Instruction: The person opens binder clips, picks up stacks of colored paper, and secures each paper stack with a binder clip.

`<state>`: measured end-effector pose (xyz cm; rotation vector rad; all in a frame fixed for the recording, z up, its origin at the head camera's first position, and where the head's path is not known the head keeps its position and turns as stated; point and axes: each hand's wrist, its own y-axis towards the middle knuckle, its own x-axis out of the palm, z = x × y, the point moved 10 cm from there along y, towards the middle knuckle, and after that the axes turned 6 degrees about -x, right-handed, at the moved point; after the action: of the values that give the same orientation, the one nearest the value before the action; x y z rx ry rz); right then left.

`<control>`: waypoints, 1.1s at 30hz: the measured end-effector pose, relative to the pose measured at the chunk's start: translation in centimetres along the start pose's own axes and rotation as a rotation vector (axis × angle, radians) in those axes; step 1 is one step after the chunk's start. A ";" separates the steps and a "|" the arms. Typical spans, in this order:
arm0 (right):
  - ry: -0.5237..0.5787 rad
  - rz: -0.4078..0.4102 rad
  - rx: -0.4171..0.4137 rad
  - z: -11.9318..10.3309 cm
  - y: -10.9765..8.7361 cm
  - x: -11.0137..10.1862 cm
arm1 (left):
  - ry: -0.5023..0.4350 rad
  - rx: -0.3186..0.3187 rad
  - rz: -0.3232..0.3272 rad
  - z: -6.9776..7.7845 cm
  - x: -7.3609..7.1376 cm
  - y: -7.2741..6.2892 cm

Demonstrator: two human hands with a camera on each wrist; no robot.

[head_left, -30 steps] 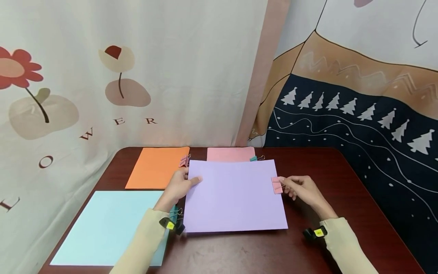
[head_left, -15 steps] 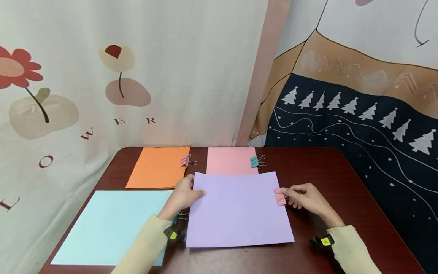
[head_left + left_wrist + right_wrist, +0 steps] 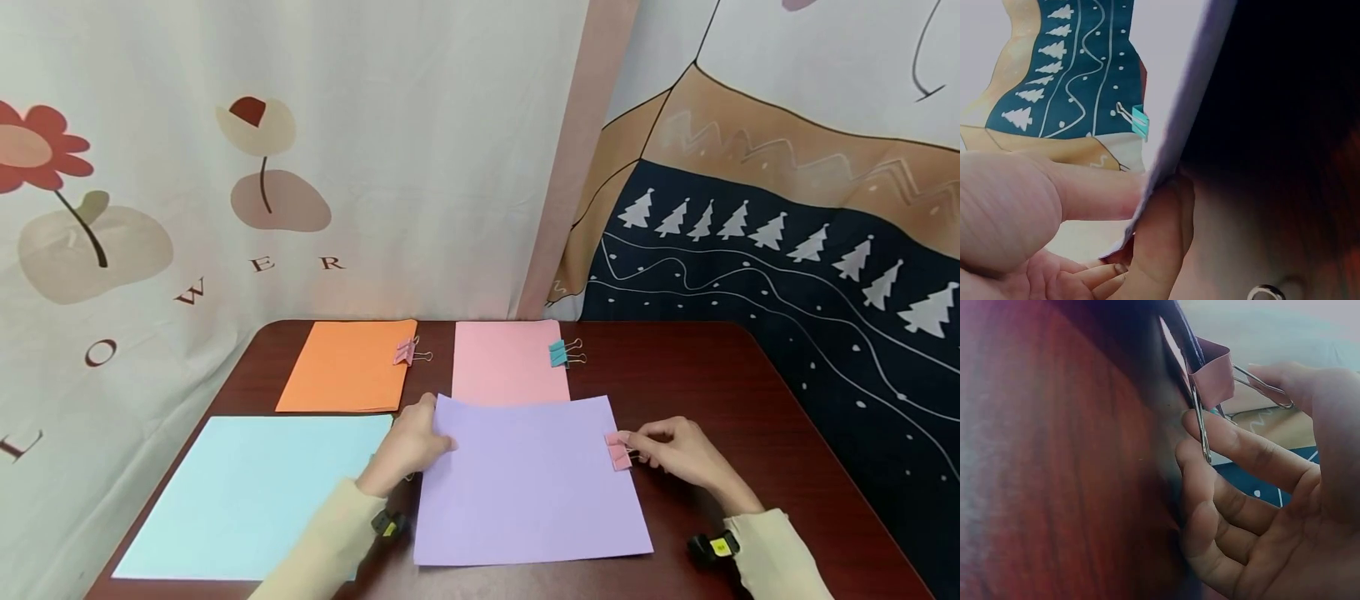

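A stack of purple paper (image 3: 532, 492) is held slightly tilted above the front middle of the table. At its left edge my left hand (image 3: 408, 446) pinches it, thumb on top and fingers beneath. A pink binder clip (image 3: 618, 452) bites the stack's right edge. My right hand (image 3: 678, 454) holds this clip by its wire handles. In the right wrist view the thumb lies along one handle and fingertips touch the other (image 3: 1202, 434). The left wrist view shows the paper's edge (image 3: 1172, 137) between thumb and fingers.
Behind lie orange paper (image 3: 345, 367) with a pink binder clip (image 3: 405, 352), and pink paper (image 3: 510, 362) with a teal binder clip (image 3: 558, 353). Light blue paper (image 3: 240, 500) lies front left, partly under my left sleeve. Curtains (image 3: 420, 167) hang behind the dark wooden table (image 3: 720, 367).
Both hands have drawn the purple paper toward the table's front edge and slightly right. The pink paper and its teal clip now show more. The grips on paper and clip stay the same.
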<state>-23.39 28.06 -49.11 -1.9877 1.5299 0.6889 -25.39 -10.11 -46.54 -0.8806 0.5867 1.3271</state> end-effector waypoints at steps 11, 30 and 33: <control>-0.143 0.023 -0.070 -1.1 -1.3 0.1 | 0.104 -0.069 -0.034 -0.3 1.3 -0.1; -0.200 0.027 -0.155 -1.6 -1.2 0.1 | 0.281 0.020 0.029 1.1 1.4 -0.5; -0.191 -0.020 -0.130 -1.1 -1.0 0.2 | 0.286 0.029 0.024 1.2 1.4 -0.4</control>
<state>-22.31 27.39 -48.28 -1.9635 1.3816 0.9620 -24.87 -8.33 -46.87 -1.0505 0.8382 1.2190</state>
